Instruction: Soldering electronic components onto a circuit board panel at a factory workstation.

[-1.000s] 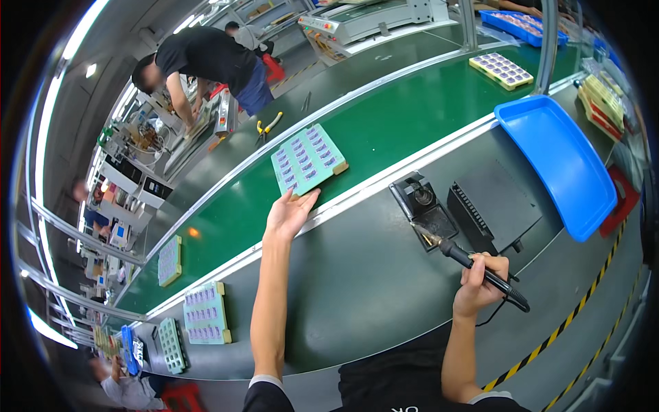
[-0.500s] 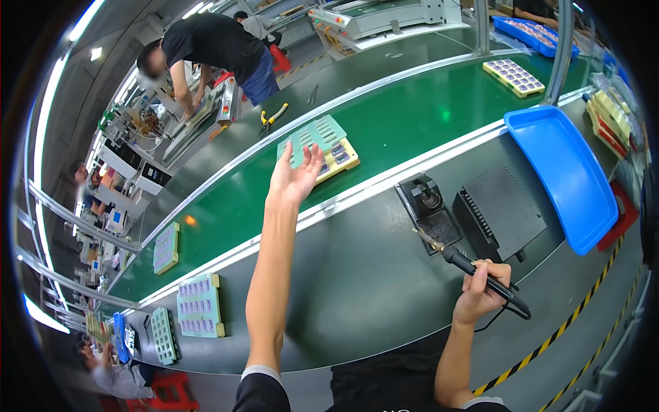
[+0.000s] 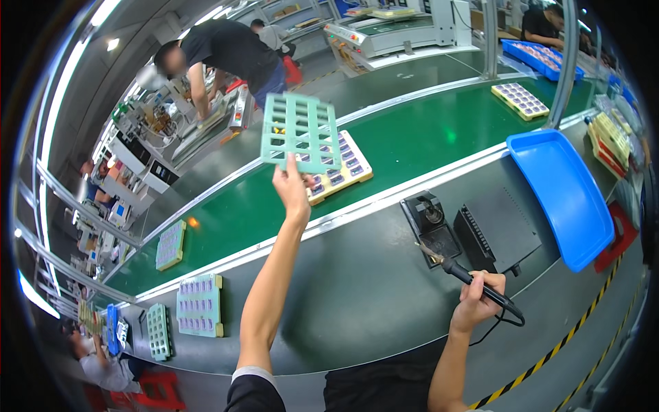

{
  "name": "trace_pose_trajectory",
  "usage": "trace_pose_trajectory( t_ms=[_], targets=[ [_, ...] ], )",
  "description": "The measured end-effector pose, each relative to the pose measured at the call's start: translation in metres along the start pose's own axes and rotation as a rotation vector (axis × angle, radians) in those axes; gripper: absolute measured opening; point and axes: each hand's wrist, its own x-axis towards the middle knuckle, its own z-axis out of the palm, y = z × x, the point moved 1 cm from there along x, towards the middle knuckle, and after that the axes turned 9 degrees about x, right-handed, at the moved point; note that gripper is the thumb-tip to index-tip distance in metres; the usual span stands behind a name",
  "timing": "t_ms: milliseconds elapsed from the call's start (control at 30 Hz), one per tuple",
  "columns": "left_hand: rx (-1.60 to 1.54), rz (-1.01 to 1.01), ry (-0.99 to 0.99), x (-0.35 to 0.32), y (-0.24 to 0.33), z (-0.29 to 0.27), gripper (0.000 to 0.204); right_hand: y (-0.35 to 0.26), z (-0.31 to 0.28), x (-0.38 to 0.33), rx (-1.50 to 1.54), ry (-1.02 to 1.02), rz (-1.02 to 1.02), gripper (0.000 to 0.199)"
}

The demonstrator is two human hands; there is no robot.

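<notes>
My left hand (image 3: 294, 192) pinches the lower edge of a pale green slotted plate (image 3: 302, 167), raised and tilted above the green conveyor belt. Behind and below it, partly hidden, a cream tray (image 3: 357, 177) with rows of small purple-grey parts lies on the belt. In my right hand (image 3: 478, 305) is a soldering iron (image 3: 458, 271), its fingers wrapped round the black handle. The iron's tip points up and left, close to the front of a black iron stand (image 3: 432, 216) on the dark bench.
Right of the stand sit a black box-shaped unit (image 3: 504, 216) and a blue tray (image 3: 566, 199). Green-covered trays (image 3: 199, 305) lie at the left of the bench. Another filled tray (image 3: 519, 101) rests farther along the belt (image 3: 419, 123). A person (image 3: 230, 51) bends over equipment beyond.
My left hand has gripped the green plate and lifted it off the cream tray, uncovering more of the parts. My right hand still holds the soldering iron near the stand.
</notes>
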Motion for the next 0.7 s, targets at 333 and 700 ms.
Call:
trace_pose_trajectory(
  t_ms=[333,700],
  targets=[
    [0.098,-0.001,0.51,-0.11,0.103,-0.288,0.031,-0.001,-0.013,0.013,-0.041,0.067,-0.061,0.019],
    [0.128,-0.056,1.044,-0.187,0.047,-0.706,0.039,-0.002,-0.004,0.009,-0.113,-0.051,-0.062,0.017]
  ],
)
